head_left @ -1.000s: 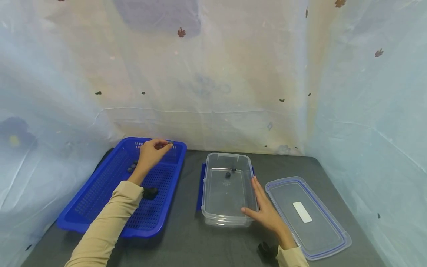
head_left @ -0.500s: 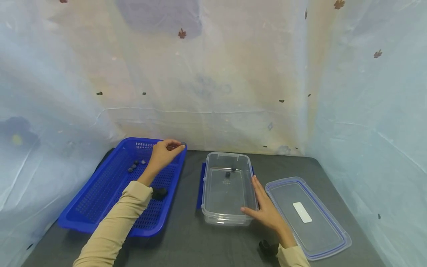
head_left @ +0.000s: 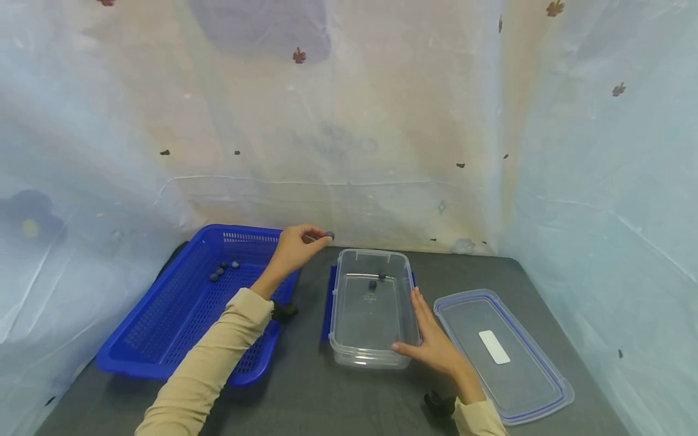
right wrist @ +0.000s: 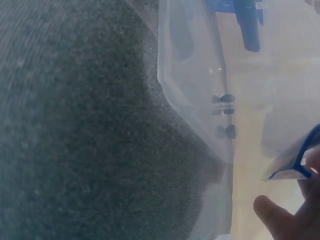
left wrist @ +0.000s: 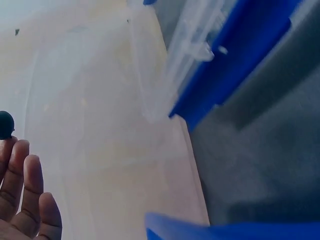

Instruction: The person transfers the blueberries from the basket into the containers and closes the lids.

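My left hand (head_left: 297, 245) pinches a blueberry (head_left: 329, 235) at its fingertips, above the gap between the blue basket (head_left: 252, 379) and the clear plastic container (head_left: 349, 327). In the left wrist view the dark blueberry (left wrist: 6, 125) sits at the left edge, by the fingertips. Two blueberries (head_left: 372, 285) lie inside the container, towards its far end. My right hand (head_left: 436, 351) rests along the container's right side with its fingers straight and thumb at the near rim. Several blueberries (head_left: 220, 272) lie in the far part of the basket.
A clear lid (head_left: 518, 375) with a blue seal and a white label lies flat to the right of the container. A blue side flap (head_left: 329, 306) hangs from the container's left side. Patterned sheeting (head_left: 338, 151) surrounds the grey table (head_left: 360, 406).
My left hand has moved right with the blueberry, from over the basket to beyond its right rim. The right hand and the container have stayed put.
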Available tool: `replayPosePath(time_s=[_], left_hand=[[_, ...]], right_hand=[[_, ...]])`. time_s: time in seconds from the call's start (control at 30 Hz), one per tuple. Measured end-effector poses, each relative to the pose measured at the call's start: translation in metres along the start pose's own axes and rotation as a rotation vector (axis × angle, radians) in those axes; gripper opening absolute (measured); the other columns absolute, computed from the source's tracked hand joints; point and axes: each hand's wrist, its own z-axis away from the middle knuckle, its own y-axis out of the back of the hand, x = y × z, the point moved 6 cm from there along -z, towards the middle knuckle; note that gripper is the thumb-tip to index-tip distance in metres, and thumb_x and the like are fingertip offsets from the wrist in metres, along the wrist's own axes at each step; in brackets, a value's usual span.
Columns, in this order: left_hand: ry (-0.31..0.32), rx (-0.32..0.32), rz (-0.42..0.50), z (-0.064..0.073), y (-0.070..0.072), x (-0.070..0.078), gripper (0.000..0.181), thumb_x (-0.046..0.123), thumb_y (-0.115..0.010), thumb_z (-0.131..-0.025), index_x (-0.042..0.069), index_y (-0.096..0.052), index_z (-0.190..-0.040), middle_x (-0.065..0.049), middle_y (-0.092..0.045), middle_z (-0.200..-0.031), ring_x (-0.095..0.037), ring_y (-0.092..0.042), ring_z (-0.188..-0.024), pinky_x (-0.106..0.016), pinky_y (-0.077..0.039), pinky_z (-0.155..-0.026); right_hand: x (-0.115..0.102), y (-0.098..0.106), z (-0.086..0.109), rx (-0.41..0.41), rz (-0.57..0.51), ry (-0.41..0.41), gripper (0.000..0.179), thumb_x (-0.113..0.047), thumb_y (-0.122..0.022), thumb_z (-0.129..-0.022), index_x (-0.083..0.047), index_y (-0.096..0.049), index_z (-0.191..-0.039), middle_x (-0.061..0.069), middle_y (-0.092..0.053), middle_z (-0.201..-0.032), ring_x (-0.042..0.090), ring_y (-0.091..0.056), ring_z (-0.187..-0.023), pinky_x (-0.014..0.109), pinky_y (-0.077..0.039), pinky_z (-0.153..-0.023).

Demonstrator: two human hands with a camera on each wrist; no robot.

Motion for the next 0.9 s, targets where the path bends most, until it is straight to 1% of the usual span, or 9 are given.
replayPosePath(time_s=[0.1,0.27,0.47,0.67,0.77,0.9], left_hand=[[-0.013,-0.009,0.025,-0.004,-0.008,0.006,0.029,0.031,-0.069,-0.091,0.005,-0.071,-0.105,-0.009,-0.069,-0.101,-0.024,-0.065,-0.089,-0.040,-0.054,-0.073],[-0.025,-0.023,0.053,-0.009,-0.020,0.016,0.029,0.030,-0.070,-0.091,0.005,-0.071,-0.104,-0.008,-0.069,-0.100,-0.023,-0.065,-0.088,-0.038,-0.054,-0.073],[-0.024,-0.034,0.105,-0.015,-0.035,0.027,0.027,0.027,-0.069,-0.091,0.004,-0.070,-0.106,-0.009,-0.069,-0.100,-0.023,-0.065,-0.089,-0.038,-0.054,-0.074],[-0.029,-0.051,0.108,-0.025,-0.052,0.032,0.028,0.027,-0.069,-0.091,0.004,-0.070,-0.106,-0.008,-0.069,-0.100,-0.022,-0.064,-0.090,-0.036,-0.054,-0.073],[-0.031,-0.066,0.105,-0.029,-0.061,0.036,0.029,0.028,-0.070,-0.091,0.004,-0.070,-0.107,-0.008,-0.068,-0.101,-0.022,-0.064,-0.090,-0.035,-0.054,-0.073],[-0.027,-0.069,0.101,-0.032,-0.072,0.040,0.029,0.027,-0.070,-0.090,0.003,-0.070,-0.106,-0.008,-0.068,-0.100,-0.022,-0.064,-0.091,-0.035,-0.053,-0.076]], right_hand=[[0.001,-0.001,0.000,0.001,-0.003,-0.001,0.115,-0.038,-0.080,-0.076,0.004,-0.006,-0.152,0.025,-0.001,-0.158,0.043,-0.004,-0.143,0.068,-0.016,-0.104],[0.003,-0.002,0.001,0.008,-0.010,0.001,0.114,-0.037,-0.079,-0.077,0.004,-0.005,-0.153,0.024,0.000,-0.158,0.043,-0.005,-0.143,0.067,-0.017,-0.104],[0.003,-0.001,0.001,0.021,-0.025,0.012,0.115,-0.036,-0.080,-0.075,0.005,-0.005,-0.152,0.025,0.000,-0.158,0.044,-0.005,-0.142,0.067,-0.016,-0.104],[0.004,-0.002,0.002,0.017,-0.033,0.009,0.114,-0.034,-0.080,-0.076,0.004,-0.005,-0.153,0.025,0.000,-0.158,0.043,-0.004,-0.143,0.067,-0.016,-0.104],[0.005,-0.002,0.002,0.018,-0.038,0.007,0.114,-0.034,-0.080,-0.076,0.003,-0.004,-0.153,0.024,0.000,-0.158,0.043,-0.004,-0.143,0.067,-0.015,-0.104],[0.007,-0.003,0.002,0.021,-0.037,0.006,0.114,-0.033,-0.081,-0.076,0.003,-0.004,-0.153,0.023,0.001,-0.159,0.043,-0.003,-0.143,0.067,-0.015,-0.104]])
